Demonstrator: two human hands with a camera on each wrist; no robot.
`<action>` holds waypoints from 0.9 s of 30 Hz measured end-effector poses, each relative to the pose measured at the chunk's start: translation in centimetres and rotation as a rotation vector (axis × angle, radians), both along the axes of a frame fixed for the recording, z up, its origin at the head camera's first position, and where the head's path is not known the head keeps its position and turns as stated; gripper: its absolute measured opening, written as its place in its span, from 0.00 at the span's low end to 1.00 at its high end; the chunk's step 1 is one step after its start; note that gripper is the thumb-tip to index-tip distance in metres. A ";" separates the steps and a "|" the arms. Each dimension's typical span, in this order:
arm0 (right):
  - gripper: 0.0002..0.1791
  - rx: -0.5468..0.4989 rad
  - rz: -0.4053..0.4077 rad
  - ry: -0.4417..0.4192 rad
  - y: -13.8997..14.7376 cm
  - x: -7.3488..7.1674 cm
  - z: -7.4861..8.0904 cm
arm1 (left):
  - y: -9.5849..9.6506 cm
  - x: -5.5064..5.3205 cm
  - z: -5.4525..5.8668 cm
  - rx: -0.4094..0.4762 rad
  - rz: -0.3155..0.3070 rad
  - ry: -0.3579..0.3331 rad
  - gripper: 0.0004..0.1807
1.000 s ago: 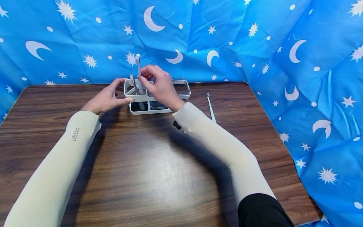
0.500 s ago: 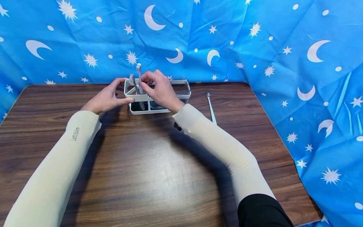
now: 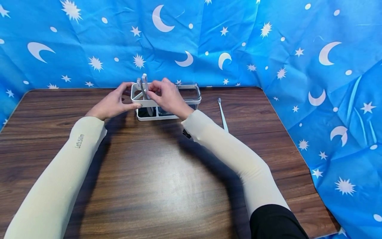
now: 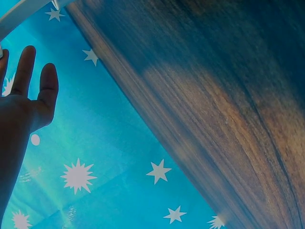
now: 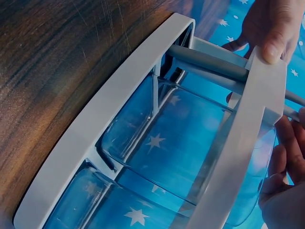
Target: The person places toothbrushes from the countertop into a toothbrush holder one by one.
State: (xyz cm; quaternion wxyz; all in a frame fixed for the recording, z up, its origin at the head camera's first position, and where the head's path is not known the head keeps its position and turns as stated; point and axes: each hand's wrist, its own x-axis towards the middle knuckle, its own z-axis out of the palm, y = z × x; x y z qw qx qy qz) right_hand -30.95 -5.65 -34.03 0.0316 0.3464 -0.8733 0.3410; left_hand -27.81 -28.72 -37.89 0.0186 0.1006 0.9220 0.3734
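Note:
A white two-tier toothbrush holder point(image 3: 146, 103) stands at the back of the table. My left hand point(image 3: 111, 103) grips its left end, thumb on the front of the upper rim and fingers behind. Between thumb and fingers, my right hand point(image 3: 169, 98) pinches a light toothbrush point(image 3: 145, 79), bristle head up, inside the left compartment. Another toothbrush point(image 3: 139, 82) leans there beside it. The right wrist view shows both handles crossing the holder point(image 5: 90, 114), one grey handle point(image 5: 209, 62) reaching the lower tier. In the left wrist view, part of my left hand point(image 4: 28, 105) is dark.
Clear cups point(image 5: 167, 129) sit in the holder's other compartments. A pale toothbrush point(image 3: 222, 114) lies on the wooden table point(image 3: 155, 172) to the right, partly behind my right sleeve. Blue cloth point(image 3: 203, 39) with moons and stars hangs along the back and right edges.
My right hand has moved down with its toothbrush, which now sits lower in the left compartment, its head near the height of the other one. My left hand stays on the holder.

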 end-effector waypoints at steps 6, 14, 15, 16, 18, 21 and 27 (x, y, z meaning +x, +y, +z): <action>0.10 0.051 -0.007 -0.005 -0.1 -0.2 -0.1 | 0.0 -0.1 0.1 0.002 -0.006 0.003 0.48; 0.09 0.063 -0.004 -0.009 -0.1 -0.3 -0.1 | -0.1 -0.3 0.1 0.014 -0.022 0.037 0.46; 0.09 0.062 -0.004 -0.009 0.0 -0.2 -0.1 | -0.1 -0.2 0.1 0.012 -0.022 0.037 0.46; 0.10 0.062 -0.002 -0.006 0.0 -0.2 -0.1 | -0.1 -0.2 0.1 0.009 -0.021 0.034 0.47; 0.10 0.060 0.002 0.002 0.1 -0.1 -0.1 | -0.1 -0.2 0.1 0.004 -0.019 0.028 0.47; 0.11 0.053 0.012 0.009 0.4 0.1 0.0 | -0.1 0.0 0.1 -0.007 -0.013 0.019 0.48; 0.13 0.014 0.026 0.008 1.3 0.2 0.2 | -0.1 0.2 0.2 -0.009 -0.014 0.015 0.48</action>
